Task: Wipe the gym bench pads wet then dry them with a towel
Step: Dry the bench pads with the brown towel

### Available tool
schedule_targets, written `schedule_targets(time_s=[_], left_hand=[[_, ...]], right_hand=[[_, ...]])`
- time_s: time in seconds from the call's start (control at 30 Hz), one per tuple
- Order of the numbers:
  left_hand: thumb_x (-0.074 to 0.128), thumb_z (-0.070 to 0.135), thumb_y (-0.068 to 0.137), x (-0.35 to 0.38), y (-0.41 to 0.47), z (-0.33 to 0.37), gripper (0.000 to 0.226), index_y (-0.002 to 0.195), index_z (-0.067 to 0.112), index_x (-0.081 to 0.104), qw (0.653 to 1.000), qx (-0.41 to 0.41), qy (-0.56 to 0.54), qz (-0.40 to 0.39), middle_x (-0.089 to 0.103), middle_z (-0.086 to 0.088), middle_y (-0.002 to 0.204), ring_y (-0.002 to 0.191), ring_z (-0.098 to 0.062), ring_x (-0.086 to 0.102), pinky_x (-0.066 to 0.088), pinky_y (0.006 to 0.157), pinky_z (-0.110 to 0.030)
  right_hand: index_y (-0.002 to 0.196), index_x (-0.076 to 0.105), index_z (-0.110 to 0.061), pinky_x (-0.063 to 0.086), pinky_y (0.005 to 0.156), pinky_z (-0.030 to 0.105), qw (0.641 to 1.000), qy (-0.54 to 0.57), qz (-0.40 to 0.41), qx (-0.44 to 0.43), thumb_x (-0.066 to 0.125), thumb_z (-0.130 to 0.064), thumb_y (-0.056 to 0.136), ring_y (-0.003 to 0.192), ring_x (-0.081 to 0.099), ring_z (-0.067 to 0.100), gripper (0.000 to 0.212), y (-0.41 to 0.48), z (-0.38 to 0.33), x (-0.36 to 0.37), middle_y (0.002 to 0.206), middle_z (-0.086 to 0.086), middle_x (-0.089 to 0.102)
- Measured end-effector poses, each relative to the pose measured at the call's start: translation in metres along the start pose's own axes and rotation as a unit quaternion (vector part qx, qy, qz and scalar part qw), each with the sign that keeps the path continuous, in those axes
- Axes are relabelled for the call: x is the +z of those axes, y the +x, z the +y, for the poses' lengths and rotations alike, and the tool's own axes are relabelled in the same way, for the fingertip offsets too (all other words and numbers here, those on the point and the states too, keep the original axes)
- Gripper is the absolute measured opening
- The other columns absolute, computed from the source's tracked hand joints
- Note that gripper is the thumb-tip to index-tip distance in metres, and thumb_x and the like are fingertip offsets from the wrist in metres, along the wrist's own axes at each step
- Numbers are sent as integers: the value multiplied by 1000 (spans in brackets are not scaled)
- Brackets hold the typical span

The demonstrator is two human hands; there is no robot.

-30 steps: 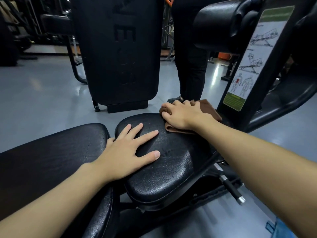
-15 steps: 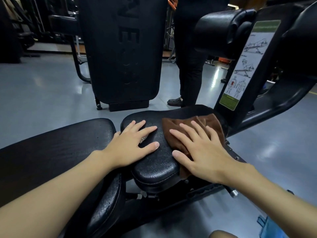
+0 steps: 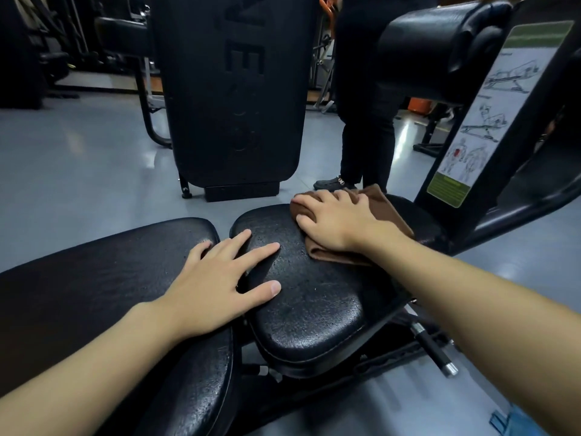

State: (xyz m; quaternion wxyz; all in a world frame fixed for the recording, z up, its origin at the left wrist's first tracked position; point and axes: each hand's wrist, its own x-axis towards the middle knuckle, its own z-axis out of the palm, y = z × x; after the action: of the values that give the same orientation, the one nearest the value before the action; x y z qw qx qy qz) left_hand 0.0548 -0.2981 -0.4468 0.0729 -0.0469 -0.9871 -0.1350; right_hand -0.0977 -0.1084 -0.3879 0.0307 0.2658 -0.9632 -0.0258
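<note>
The long back pad [image 3: 94,278] lies just left of the seat pad [image 3: 314,303]; the brown towel [image 3: 386,209] sits bunched on the seat pad's far right; the left hand [image 3: 217,284] rests spread flat on its left edge; the right hand [image 3: 336,221] presses the towel, fingers curled over it.

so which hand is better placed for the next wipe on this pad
The right hand: it grips the brown cloth on the seat pad; the left hand lies flat and empty.
</note>
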Motion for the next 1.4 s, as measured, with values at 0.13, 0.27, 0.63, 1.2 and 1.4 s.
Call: schedule_targets(time_s=[0.13,0.27,0.63,1.2,1.4], left_hand=[[10,91,71,1,4,-4,73,141,69,8,1000,0,-3,-2,9,9,164,147,-5,15,1,121,-43],[12,91,71,1,3,-4,73,141,68,9,1000,-8,-10,-4,10,9,164,142,-7,29,2,121,-43],[34,85,74,-4,-5,-4,73,135,45,38,997,-11,-73,32,35,11,135,121,-18,42,34,108,-40],[32,86,74,-1,-6,-28,82,143,41,30,997,23,-55,41,28,28,142,136,-9,30,25,114,-32],[37,86,74,-2,-8,-30,86,140,32,31,998,-9,-51,28,31,23,145,138,-12,29,30,105,-31]], right_hand=[[144,30,-45,20,107,62,1000,12,-20,16,23,-55,96,135,36,41,50,29,-7,-2,149,8,41],[140,31,-46,21,109,60,1000,2,10,-23,24,-49,95,138,33,37,46,8,-6,4,151,6,40],[153,1,-50,-3,120,53,996,3,42,-84,4,-73,86,153,-7,23,71,-150,-11,15,167,-6,3],[146,26,-46,20,108,62,999,15,-34,-19,24,-57,94,138,33,40,53,45,-52,7,155,6,34],[147,22,-45,13,115,59,998,15,-2,-68,23,-51,95,148,18,30,52,-1,-51,14,161,0,25]])
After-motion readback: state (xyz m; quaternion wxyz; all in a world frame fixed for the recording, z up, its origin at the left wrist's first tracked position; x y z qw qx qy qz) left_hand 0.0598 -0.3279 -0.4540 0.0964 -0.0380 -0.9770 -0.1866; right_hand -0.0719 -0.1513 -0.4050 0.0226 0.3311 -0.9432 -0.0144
